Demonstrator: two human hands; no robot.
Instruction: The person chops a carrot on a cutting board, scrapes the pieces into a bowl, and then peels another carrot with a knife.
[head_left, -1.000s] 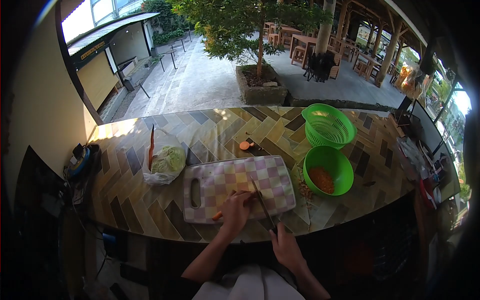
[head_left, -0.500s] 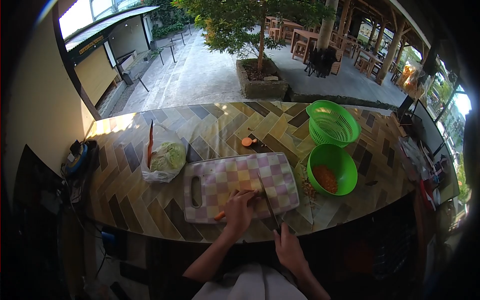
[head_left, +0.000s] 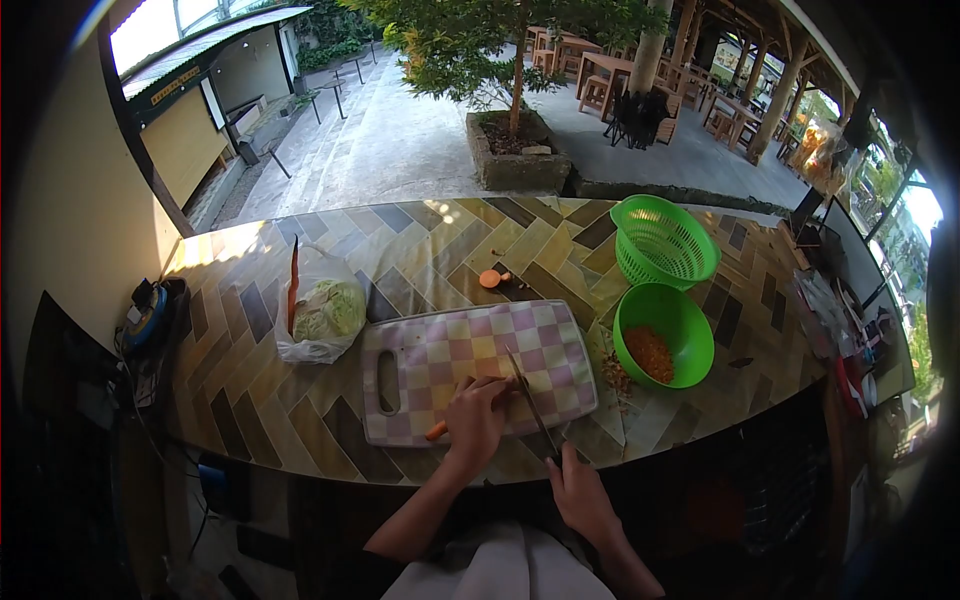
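Note:
On the checkered pink-and-yellow cutting board, my left hand is closed over a carrot. The carrot's orange end sticks out to the left of the hand, and the rest is mostly hidden under the fingers. My right hand grips the handle of a knife at the board's front edge. The blade slants forward and left over the board, just right of my left fingertips. Right of the board, a green bowl holds finely cut orange bits.
A green colander stands behind the bowl. At left, a plastic bag holds a cabbage, with a thin reddish-orange strip upright beside it. Carrot pieces lie behind the board. Peelings are scattered between board and bowl.
The view has shifted slightly. The knife blade's tip has moved a little left relative to the board, while both hands keep nearly the same place and hold.

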